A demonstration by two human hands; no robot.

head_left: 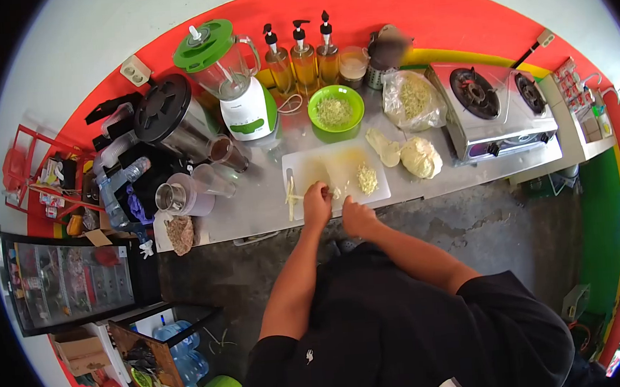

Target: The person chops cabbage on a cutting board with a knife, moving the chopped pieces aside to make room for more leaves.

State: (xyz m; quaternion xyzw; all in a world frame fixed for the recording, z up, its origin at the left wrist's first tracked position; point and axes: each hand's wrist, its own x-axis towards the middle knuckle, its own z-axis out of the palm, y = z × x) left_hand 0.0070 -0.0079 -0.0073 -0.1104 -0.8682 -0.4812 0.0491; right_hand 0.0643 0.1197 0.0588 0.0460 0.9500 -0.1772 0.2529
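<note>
My left hand (317, 206) is closed, fingertips pressed down on pale vegetable pieces on the white cutting board (312, 157); the pieces are mostly hidden. Just to its right, my right hand (359, 217) is in a fist at the board's front edge, around what looks like a knife, its blade hardly visible. Finely chopped pale vegetable (367, 180) forms a pile at the board's right side. Thin pale strips (291, 198) lie at its left edge. Beside the board sit a cabbage head (420, 158) and a loose cabbage leaf (383, 147).
Behind the board stand a green bowl (336, 110) of shreds, a plastic bag (413, 101) of shreds, pump bottles (303, 63) and a blender (242, 103). A gas stove (495, 112) is on the right. Left are a dark tumbler (227, 154) and a metal cup (171, 197).
</note>
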